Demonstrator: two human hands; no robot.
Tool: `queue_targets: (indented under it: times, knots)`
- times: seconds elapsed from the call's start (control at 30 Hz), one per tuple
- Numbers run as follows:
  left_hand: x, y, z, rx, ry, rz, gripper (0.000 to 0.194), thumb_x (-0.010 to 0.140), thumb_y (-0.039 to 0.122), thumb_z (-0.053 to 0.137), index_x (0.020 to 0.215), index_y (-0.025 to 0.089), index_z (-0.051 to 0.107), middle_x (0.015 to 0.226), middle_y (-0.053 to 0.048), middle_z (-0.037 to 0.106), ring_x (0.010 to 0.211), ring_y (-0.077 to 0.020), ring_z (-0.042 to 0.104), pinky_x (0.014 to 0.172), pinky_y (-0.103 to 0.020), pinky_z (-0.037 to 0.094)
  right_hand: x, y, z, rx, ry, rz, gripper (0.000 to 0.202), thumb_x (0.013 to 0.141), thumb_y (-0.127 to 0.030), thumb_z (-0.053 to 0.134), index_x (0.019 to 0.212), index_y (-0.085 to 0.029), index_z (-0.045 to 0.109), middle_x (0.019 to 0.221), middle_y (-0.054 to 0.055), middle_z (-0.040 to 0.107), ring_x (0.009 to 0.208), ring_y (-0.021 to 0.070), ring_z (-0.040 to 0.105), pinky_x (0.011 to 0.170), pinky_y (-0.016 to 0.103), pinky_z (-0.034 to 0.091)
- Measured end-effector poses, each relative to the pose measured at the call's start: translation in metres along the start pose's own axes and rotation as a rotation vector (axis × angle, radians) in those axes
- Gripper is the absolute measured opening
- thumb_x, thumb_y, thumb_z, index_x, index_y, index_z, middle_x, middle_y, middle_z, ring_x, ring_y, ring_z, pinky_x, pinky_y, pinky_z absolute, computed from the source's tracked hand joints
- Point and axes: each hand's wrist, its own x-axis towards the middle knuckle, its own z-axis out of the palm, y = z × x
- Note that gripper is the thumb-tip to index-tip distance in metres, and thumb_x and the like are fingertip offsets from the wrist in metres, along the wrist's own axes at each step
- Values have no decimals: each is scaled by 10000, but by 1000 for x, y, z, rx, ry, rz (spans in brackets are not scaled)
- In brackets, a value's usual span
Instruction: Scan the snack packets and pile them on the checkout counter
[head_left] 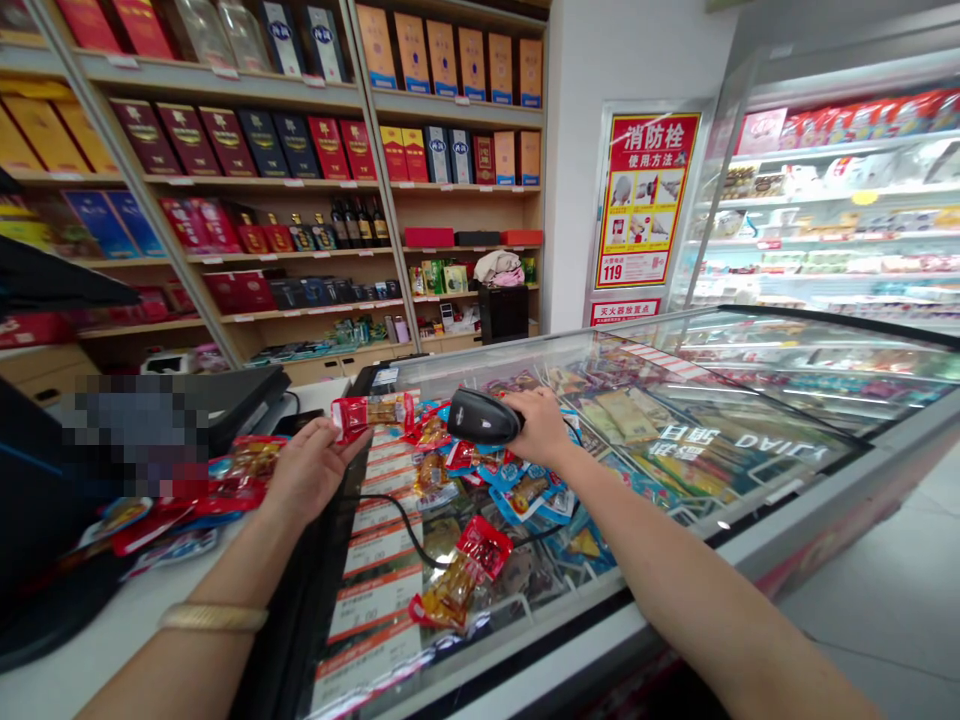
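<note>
Pinched in my left hand is a red snack packet with a clear window showing brown food. My right hand grips a black barcode scanner, its head turned toward that packet. Under the scanner, several red and blue snack packets lie heaped on the glass lid of a chest freezer. One red packet lies apart, nearer to me. The scanner's black cable loops across the glass. The scanner's handle is mostly hidden by my right hand.
More snack packets are piled on the white counter at left, beside a dark monitor stand. Shelves of boxed bottles line the back wall. A lit refrigerated display stands at right, past a red fire-hydrant poster.
</note>
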Motion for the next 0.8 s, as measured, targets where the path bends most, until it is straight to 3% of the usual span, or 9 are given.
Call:
queue_targets:
  times: [0.13, 0.5, 0.8]
  knots:
    - [-2, 0, 0, -15, -48, -1, 173, 674, 44, 646, 648, 174, 535, 745, 23, 687, 784, -113, 677, 955, -353, 599, 0, -4, -1, 7, -15, -22, 269, 740, -344, 730, 979, -222, 752, 930, 74, 790, 901, 245, 663, 836, 366, 297]
    - [-1, -2, -2, 50, -74, -9, 164, 663, 89, 656, 648, 192, 529, 764, 35, 690, 790, -125, 675, 844, -313, 626, -1, -2, 3, 0, -60, -51, 331, 738, -438, 758, 1000, -236, 753, 986, 60, 800, 933, 244, 669, 843, 369, 284]
    - [-4, -2, 1, 27, -62, -36, 170, 673, 54, 626, 646, 183, 517, 753, 17, 689, 776, -117, 674, 885, -342, 628, 0, -3, 0, -11, -80, -52, 305, 750, -418, 743, 992, -233, 751, 979, 61, 799, 934, 242, 670, 843, 369, 284]
